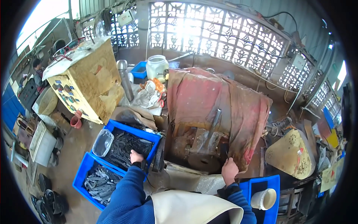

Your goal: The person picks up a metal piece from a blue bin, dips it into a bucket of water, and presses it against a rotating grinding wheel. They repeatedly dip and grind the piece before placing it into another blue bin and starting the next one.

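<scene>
My left hand [137, 157] reaches into a blue bin [158, 137] of thin dark strips [125, 149]. Its fingers are drawn together at the heap; whatever may be between them is hidden. At the right side of a machine's open front, my right hand [229, 171] is closed on a dark narrow strip [225, 149] that points up and away from me. Inside the machine, a round disc with a central hole [204, 161] lies below a metal rod [215, 121]. A stained red cloth [216, 89] drapes over the machine's top and right side.
A clear plastic tub [103, 143] rests on the bin's left corner. Nearer, another blue bin [79, 180] holds greyer strips. At lower right, a cream cup [263, 199] stands in a blue crate [276, 186]. A yellow control cabinet [89, 74] and a steel flask [125, 80] stand beyond.
</scene>
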Action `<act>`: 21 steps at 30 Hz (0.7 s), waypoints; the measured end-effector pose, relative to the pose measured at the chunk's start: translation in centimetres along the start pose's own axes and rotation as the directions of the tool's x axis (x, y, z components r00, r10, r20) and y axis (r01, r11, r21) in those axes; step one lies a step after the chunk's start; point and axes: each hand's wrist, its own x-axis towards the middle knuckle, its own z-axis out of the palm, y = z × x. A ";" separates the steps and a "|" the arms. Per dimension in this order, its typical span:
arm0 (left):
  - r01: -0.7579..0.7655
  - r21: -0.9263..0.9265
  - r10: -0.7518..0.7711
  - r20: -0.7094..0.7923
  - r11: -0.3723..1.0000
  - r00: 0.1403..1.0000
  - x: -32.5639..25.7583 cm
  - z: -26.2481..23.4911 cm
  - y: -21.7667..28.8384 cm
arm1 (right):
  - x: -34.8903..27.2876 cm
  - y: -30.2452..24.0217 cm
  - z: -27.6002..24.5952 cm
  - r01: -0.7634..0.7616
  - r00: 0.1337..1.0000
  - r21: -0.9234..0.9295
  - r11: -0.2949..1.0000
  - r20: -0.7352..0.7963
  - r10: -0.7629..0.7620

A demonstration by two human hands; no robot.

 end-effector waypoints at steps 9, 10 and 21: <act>0.010 -0.026 -0.010 0.008 1.000 1.000 0.4 0.2 -0.3 | -0.2 0.4 0.2 0.003 1.000 0.029 1.000 -0.027 -0.002; 0.009 -0.019 -0.009 0.021 1.000 1.000 1.1 0.4 -0.9 | -0.1 0.2 0.1 0.006 0.999 0.037 0.999 -0.033 -0.005; -0.448 -0.141 0.359 -0.414 0.883 0.837 0.0 -3.5 0.4 | 0.2 0.1 0.1 0.033 0.998 0.061 0.998 -0.050 -0.030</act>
